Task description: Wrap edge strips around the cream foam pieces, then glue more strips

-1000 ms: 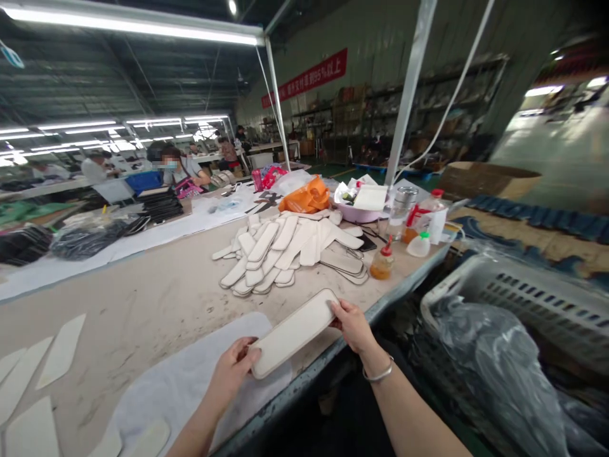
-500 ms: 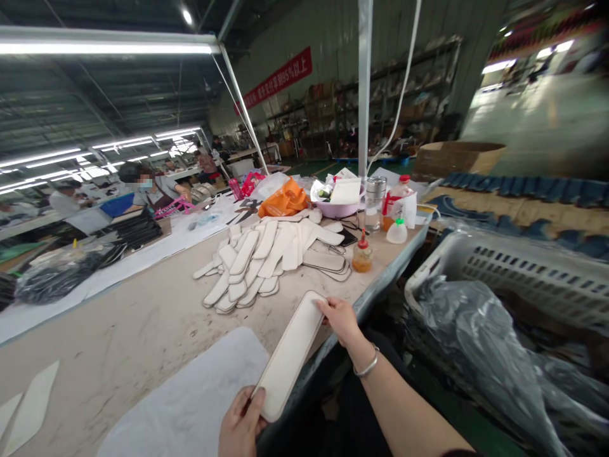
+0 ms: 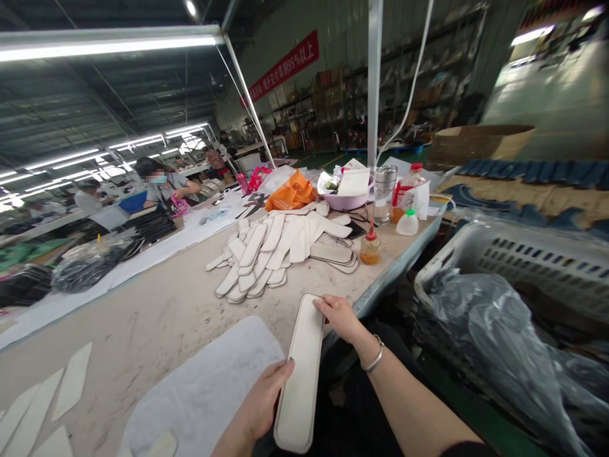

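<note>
A long cream strip [image 3: 301, 381] with rounded ends is held between both hands over the table's front edge. My right hand [image 3: 340, 317] pinches its upper end, with a silver bangle on the wrist. My left hand [image 3: 269, 393] grips its left edge about halfway down, thumb on top. Behind them lies a heap of similar cream strips [image 3: 278, 244] on the table [image 3: 157, 304]. A white cloth [image 3: 209, 374] is spread to the left of the strip. More flat cream pieces [image 3: 38, 406] lie at the lower left.
Beyond the heap are an orange bag [image 3: 291, 190], a purple basin [image 3: 345, 200] and a clear jar [image 3: 383, 197]. A small amber bottle [image 3: 370, 247] stands near the edge. On the right is a white crate [image 3: 537, 254] with plastic sheeting. A masked person [image 3: 164, 184] sits at the far left.
My left hand has moved from the strip's lower end up to its left edge. The strip now hangs more upright. The view has shifted slightly left.
</note>
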`<state>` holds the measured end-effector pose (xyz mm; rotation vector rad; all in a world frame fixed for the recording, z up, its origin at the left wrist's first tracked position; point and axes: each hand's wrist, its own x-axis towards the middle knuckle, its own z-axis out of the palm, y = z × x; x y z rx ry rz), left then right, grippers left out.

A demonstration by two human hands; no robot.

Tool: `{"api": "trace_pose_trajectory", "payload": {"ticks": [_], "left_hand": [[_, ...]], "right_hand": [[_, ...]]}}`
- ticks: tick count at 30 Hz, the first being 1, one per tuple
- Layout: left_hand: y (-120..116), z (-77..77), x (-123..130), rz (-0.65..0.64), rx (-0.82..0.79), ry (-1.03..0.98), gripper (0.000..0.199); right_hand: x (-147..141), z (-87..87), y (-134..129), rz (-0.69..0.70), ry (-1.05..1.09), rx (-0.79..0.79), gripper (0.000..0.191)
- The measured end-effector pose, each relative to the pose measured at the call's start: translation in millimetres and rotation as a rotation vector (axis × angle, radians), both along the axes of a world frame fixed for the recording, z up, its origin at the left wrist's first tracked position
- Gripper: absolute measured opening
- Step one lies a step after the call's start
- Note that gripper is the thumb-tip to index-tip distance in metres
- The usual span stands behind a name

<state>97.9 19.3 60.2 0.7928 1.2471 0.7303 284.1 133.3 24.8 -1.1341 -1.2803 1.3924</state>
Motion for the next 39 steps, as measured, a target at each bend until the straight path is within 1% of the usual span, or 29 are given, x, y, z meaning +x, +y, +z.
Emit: {"api": "trace_pose_trajectory", "payload": {"ticks": [2, 6, 8, 10, 11, 13, 16, 18, 20, 22, 23, 24, 27, 28, 29, 31, 33, 35, 39], "left_hand": [[5.3, -3.9, 9.4, 0.051, -0.012, -0.036, 0.045], [15.4, -10.6, 21.6, 0.142, 0.036, -0.037, 0.044], [19.2, -13.8, 22.4, 0.199, 0.063, -0.043, 0.043], [21.0, -17.8, 21.4, 0.270, 0.094, -0.051, 0.041], [21.2, -19.9, 21.0, 0.301, 0.108, -0.056, 0.039], [21.1, -23.3, 21.3, 0.337, 0.129, -0.078, 0.037], [23.0, -24.4, 24.9, 0.348, 0.152, -0.144, 0.033], [28.3, -22.3, 27.7, 0.405, 0.165, -0.183, 0.031], [36.8, -19.1, 29.2, 0.482, 0.180, -0.212, 0.031], [47.1, -16.5, 28.9, 0.523, 0.205, -0.236, 0.031], [52.2, -15.7, 28.1, 0.526, 0.219, -0.243, 0.030], [57.0, -15.5, 27.0, 0.524, 0.232, -0.246, 0.030], [67.9, -17.5, 22.2, 0.505, 0.273, -0.226, 0.027], [70.4, -18.8, 20.3, 0.498, 0.287, -0.217, 0.026], [72.4, -20.2, 18.5, 0.493, 0.297, -0.208, 0.025], [75.3, -22.9, 14.9, 0.487, 0.303, -0.200, 0.025], [76.9, -24.9, 11.7, 0.483, 0.297, -0.201, 0.025], [77.6, -26.2, 9.3, 0.478, 0.285, -0.205, 0.025], [80.0, -27.9, 5.7, 0.429, 0.268, -0.232, 0.026]], "right_hand": [[0.3, -1.3, -0.6, 0.019, -0.008, 0.014, 0.026], [-1.1, 0.4, -2.4, 0.035, 0.005, 0.031, 0.026], [-3.5, 3.1, -3.7, 0.044, 0.064, 0.006, 0.028], [-7.1, 4.6, -4.9, 0.056, 0.144, -0.036, 0.035], [-9.3, 4.4, -5.3, 0.067, 0.179, -0.053, 0.038], [-14.3, 1.4, -5.5, 0.085, 0.199, -0.058, 0.038], [-22.2, -6.5, -5.3, 0.045, 0.093, -0.040, 0.031], [-26.6, -10.4, -5.9, 0.019, -0.007, -0.041, 0.025], [-29.7, -11.0, -7.6, 0.037, -0.047, -0.046, 0.022], [-31.3, -8.8, -9.8, 0.071, -0.044, -0.031, 0.018], [-31.7, -7.2, -10.8, 0.072, -0.052, -0.012, 0.019], [-31.8, -5.6, -11.6, 0.057, -0.065, 0.015, 0.025], [-31.4, -2.2, -11.6, -0.063, -0.089, 0.134, 0.054], [-31.4, -1.8, -10.9, -0.104, -0.090, 0.188, 0.057], [-31.6, -1.6, -9.8, -0.132, -0.092, 0.247, 0.055], [-32.5, -1.5, -6.9, -0.157, -0.124, 0.366, 0.039], [-34.5, -1.6, -3.5, -0.157, -0.168, 0.445, 0.026], [-37.4, -1.9, -0.1, -0.166, -0.205, 0.458, 0.020], [-43.4, -3.4, 3.7, -0.180, -0.267, 0.346, 0.015]]}}
